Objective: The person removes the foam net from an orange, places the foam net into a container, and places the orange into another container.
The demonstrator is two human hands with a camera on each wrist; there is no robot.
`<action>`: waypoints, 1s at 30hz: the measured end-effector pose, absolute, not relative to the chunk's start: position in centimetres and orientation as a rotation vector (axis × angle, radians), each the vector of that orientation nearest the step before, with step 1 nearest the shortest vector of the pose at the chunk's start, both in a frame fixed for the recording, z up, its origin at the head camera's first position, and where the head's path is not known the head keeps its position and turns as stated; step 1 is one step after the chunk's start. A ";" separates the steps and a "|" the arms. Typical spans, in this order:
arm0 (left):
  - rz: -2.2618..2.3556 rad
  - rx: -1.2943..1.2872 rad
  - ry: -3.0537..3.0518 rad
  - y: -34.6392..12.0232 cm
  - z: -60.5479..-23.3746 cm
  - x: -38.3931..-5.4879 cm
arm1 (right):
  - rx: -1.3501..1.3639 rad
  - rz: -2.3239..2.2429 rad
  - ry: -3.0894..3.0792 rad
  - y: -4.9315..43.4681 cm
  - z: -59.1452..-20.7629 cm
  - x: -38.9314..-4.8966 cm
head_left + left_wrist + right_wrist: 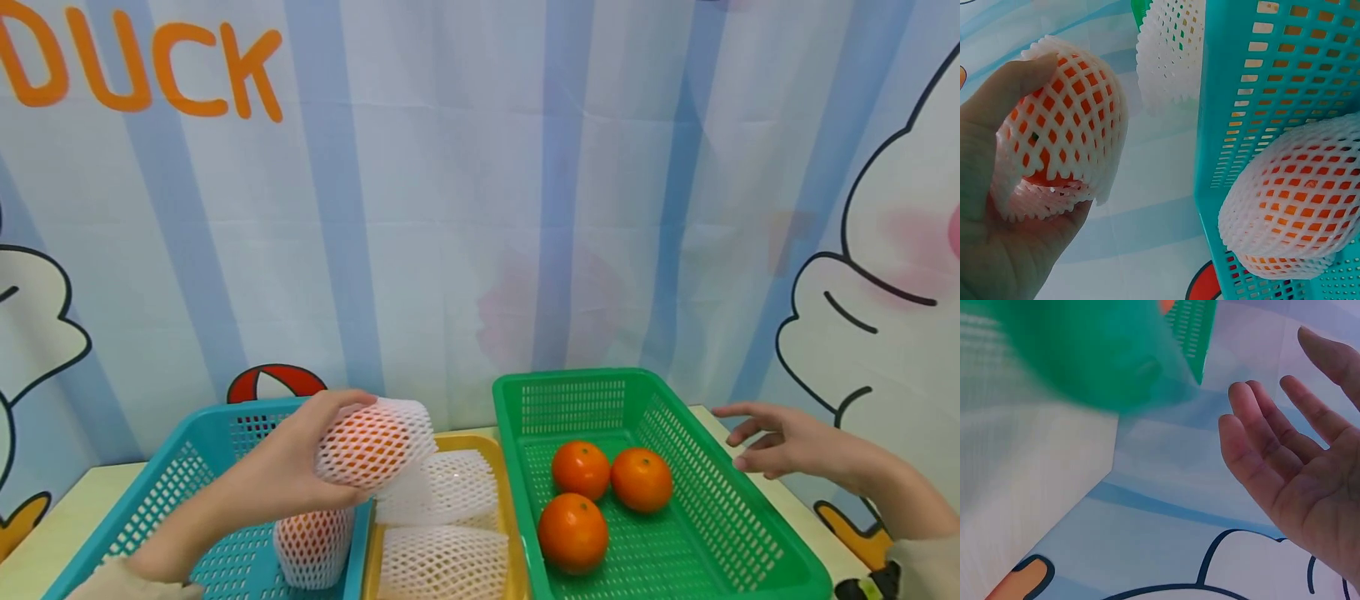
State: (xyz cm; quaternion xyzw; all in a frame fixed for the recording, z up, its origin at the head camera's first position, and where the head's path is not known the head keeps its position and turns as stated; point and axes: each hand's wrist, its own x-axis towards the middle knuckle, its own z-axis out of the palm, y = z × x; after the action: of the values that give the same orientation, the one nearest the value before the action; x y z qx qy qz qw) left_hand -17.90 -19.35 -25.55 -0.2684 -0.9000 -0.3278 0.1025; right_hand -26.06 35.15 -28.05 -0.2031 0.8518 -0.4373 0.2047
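Observation:
My left hand (303, 454) grips an orange in a white foam net sleeve (375, 442), raised above the border of the blue basket and the yellow tray. In the left wrist view, thumb and fingers curl round that netted orange (1066, 119). Inside the blue basket (187, 467) sit netted oranges (1304, 187), one partly behind another. My right hand (795, 446) hovers by the right rim of the green basket (720, 467), fingers loosely spread and holding nothing; the right wrist view shows its palm (1310, 462). Three bare oranges (573, 533) lie in the green basket.
Between the two baskets, a yellow tray (517, 533) holds white foam net sleeves (446, 558). All stand on a pale table (97, 492). Behind it hangs a striped curtain (450, 208) with cartoon ducks and orange letters.

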 end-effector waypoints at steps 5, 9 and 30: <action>-0.929 -0.810 -2.662 -18.9 -25.6 -17.9 | -0.621 -1.225 2.376 34.3 -27.4 -26.1; -0.932 -0.825 -2.668 -18.6 -25.6 -17.9 | -0.651 -1.210 2.406 33.6 -26.9 -26.0; -0.939 -0.895 -2.615 -16.8 -26.2 -17.9 | -0.881 -1.148 2.440 27.9 -25.3 -25.2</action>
State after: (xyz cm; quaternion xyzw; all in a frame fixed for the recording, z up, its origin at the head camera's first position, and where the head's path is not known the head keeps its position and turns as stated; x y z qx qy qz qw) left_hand -17.86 -16.83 -26.16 -0.3048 -0.8903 -0.3196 0.1112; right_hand -25.22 27.91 -25.26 -0.3071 0.8501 -0.4001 0.1515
